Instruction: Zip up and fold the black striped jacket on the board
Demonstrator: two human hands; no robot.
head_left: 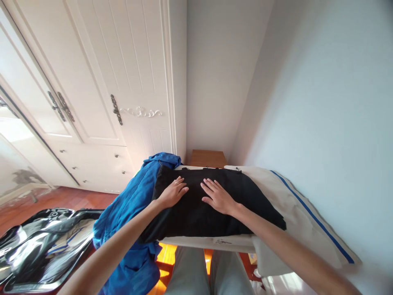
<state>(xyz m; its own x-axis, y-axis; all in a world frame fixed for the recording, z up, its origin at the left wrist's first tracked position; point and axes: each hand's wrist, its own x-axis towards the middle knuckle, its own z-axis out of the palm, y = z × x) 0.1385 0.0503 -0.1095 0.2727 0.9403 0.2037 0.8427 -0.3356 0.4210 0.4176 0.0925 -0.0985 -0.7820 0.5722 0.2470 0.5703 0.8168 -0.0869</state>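
A black cloth garment [190, 217], perhaps folded trousers, lies spread over a surface covered with cream fabric [258, 180]. My left hand [173, 192] rests flat on its left part, fingers stretched out. On its middle right, my right hand [219, 196] lies palm down with the fingers spread. Neither hand grips anything. A blue garment [132, 209] is bunched along the left side, partly under the black cloth, and hangs down at the front. The cream fabric has a blue stripe on the right and drapes over the front edge.
An open suitcase [52, 250] with clothes in it lies on the reddish wooden floor [82, 198] at the left. A white wardrobe [101, 65] stands behind. A small brown wooden piece of furniture [208, 157] is at the back, and a pale wall [331, 110] bounds the right.
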